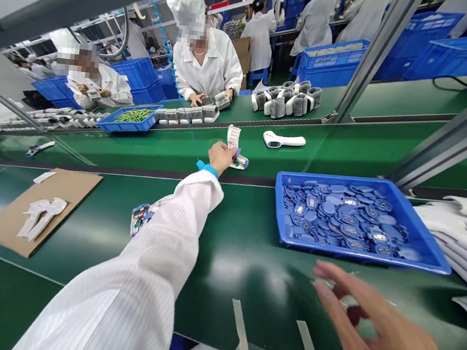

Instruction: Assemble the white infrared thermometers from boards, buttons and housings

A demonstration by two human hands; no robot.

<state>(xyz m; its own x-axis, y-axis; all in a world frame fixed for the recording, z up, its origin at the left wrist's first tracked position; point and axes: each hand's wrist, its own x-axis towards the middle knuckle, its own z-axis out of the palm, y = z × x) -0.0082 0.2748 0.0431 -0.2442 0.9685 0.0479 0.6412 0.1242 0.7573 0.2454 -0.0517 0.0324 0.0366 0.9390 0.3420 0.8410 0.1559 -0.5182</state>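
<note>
Green surface (217,240) runs across the whole view. Toward twelve o'clock the left hand (220,156) is stretched out and grasps a small white device (240,162) that rests on the surface, a paper slip (233,135) standing up from it. At five o'clock the right hand (383,338) hovers released, its fingers spread. At twelve o'clock of that hand lies a blue tray (430,242) of small blue parts, and a white thermometer (283,140) lies at one o'clock of the device.

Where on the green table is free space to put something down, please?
Bare green table lies between the cardboard sheet and the left sleeve, and between that sleeve and the open right hand, before the blue tray. Crowded: stacked white shells at far right; the left hand grips a small device.
</note>
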